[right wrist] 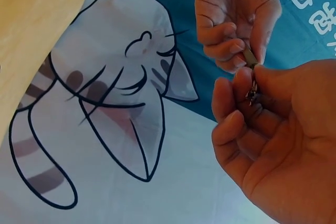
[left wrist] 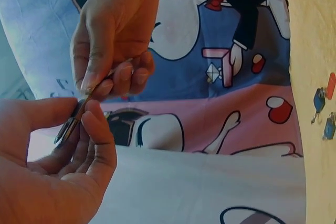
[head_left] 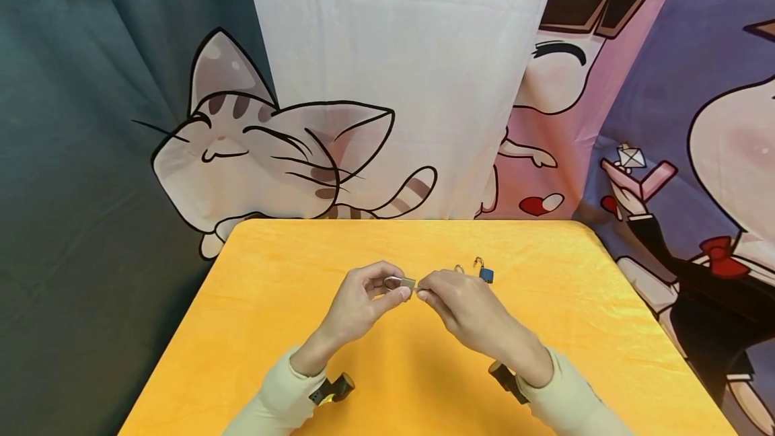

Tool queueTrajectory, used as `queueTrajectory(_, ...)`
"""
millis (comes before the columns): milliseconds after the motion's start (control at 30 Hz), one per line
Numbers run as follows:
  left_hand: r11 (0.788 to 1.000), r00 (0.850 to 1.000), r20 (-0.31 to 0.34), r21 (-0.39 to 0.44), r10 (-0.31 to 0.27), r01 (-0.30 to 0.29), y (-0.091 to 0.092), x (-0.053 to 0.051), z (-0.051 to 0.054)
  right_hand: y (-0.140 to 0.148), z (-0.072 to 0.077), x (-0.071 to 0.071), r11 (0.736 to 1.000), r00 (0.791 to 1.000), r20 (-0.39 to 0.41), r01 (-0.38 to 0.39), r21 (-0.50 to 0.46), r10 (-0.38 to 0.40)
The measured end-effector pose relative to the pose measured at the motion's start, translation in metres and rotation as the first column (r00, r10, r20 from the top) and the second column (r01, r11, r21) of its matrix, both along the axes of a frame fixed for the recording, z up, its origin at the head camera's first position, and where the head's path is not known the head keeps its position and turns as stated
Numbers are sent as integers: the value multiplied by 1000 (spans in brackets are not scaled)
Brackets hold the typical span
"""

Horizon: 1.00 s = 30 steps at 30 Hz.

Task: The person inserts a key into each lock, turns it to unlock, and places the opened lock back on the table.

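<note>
A small brass-coloured padlock is pinched between the thumb and fingers of my left hand, its shackle pointing left toward the palm. From the other side, my right hand pinches a small key at the padlock's end. How deep the key sits cannot be told. Below the key, small metal pieces hang by the right fingers in the right wrist view. The left wrist view shows the padlock edge-on, with the right hand above it.
On the yellow table, beyond my right hand, lies a blue padlock with its shackle raised. Another shackle peeks out beside it. The left wrist view shows a red object near two blue padlocks. A cartoon-printed curtain hangs behind.
</note>
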<state>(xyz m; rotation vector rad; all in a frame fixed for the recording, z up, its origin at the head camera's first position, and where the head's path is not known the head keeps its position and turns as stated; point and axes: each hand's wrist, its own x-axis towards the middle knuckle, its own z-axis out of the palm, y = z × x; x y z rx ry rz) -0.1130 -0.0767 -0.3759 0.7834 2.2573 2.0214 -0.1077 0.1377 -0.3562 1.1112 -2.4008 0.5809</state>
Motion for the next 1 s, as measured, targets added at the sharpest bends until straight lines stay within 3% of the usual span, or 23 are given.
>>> queueTrajectory(233,1000,1000,8,-9,12,-12,4,1,1,-1,-3,-1,1000,1000,-4,-7,-30,7)
queueTrajectory(633,995,999,49,99,-5,0,5,0,0,-1,-9,-3,986,995,98,-8,-168,25)
queueTrajectory(833,990,999,35,137,8,-13,5,0,-1,-1,-11,-3,980,994,108,-10,-199,32)
queueTrajectory(1000,992,1000,1,121,19,-19,4,-1,-2,-1,-13,-3,980,995,95,-18,-199,37)
